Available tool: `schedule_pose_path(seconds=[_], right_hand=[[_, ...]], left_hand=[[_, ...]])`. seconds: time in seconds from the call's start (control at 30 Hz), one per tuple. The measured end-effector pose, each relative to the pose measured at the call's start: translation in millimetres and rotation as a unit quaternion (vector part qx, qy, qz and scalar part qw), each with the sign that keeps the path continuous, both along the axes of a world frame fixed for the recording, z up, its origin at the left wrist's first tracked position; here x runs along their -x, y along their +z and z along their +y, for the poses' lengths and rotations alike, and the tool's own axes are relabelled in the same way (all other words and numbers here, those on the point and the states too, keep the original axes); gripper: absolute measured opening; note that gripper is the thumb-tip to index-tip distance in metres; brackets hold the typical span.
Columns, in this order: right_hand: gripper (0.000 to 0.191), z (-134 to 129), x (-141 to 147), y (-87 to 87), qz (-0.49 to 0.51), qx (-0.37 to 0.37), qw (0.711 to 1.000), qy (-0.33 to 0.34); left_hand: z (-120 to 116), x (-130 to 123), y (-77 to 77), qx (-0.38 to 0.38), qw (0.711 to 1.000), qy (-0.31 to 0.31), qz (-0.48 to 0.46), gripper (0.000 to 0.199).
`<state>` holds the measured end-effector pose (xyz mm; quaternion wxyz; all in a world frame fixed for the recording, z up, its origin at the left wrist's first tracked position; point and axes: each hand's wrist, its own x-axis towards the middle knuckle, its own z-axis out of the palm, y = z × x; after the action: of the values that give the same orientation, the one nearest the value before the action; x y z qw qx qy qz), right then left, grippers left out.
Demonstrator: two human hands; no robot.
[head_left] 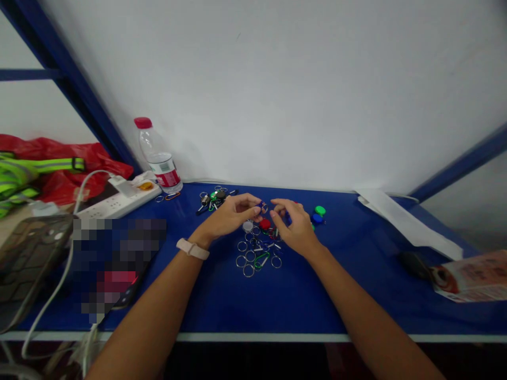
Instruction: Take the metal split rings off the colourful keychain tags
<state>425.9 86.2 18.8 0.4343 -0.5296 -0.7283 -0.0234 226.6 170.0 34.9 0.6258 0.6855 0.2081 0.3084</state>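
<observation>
My left hand (229, 215), with a pale band on its wrist, pinches a small blue piece with a metal key ring (264, 209) between thumb and fingers. Just right of it, my right hand (295, 228) is held with curved fingers apart, and nothing shows in its grasp. Below both hands lie several loose key rings (249, 271), a green carabiner (262, 260) and a round red piece (265, 225). A pale grey disc (247, 226) sits under my left fingers. Part of the pile is hidden behind my right hand.
Assembled-looking keychains (216, 198) lie behind my left hand. Green (320, 210) and blue (317, 218) round pieces are right of my right hand. A water bottle (164, 169) and power strip (114, 205) stand left. Folded white paper (407, 221) and a packet (471, 277) lie right.
</observation>
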Motion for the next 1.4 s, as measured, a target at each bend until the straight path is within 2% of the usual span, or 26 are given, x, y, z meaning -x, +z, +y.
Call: schedule_pose_path(seconds=[0.2,0.4,0.73,0.93,1.2,1.4], right_hand=[[0.015,-0.5,1.3,2.6,-0.068,-0.029,0.997,-0.005],[0.018,-0.3,4.2,1.7,-0.039,-0.022,0.999,-0.015],[0.018,-3.1,7.3,3.2,-0.022,-0.006,1.0,0.003],[0.019,-3.7,8.5,4.1,-0.018,-0.007,1.0,0.008],[0.02,-7.3,11.4,7.7,0.061,0.02,0.997,0.03],[0.019,-3.0,6.4,6.8,0.164,0.11,0.976,0.091]], left_hand=[[-8.6,-1.5,6.1,-0.021,0.998,-0.052,0.037,0.025],[-6.6,-4.0,3.7,-0.026,0.998,-0.023,0.054,0.02],[-16.7,-6.0,11.4,-0.103,0.989,-0.015,0.108,0.03],[-13.2,-5.6,8.3,-0.113,0.989,-0.001,0.092,0.028],[-11.6,-6.4,8.1,-0.061,0.996,-0.017,0.059,0.03],[-15.7,-3.4,9.8,-0.123,0.99,0.009,0.075,0.025]])
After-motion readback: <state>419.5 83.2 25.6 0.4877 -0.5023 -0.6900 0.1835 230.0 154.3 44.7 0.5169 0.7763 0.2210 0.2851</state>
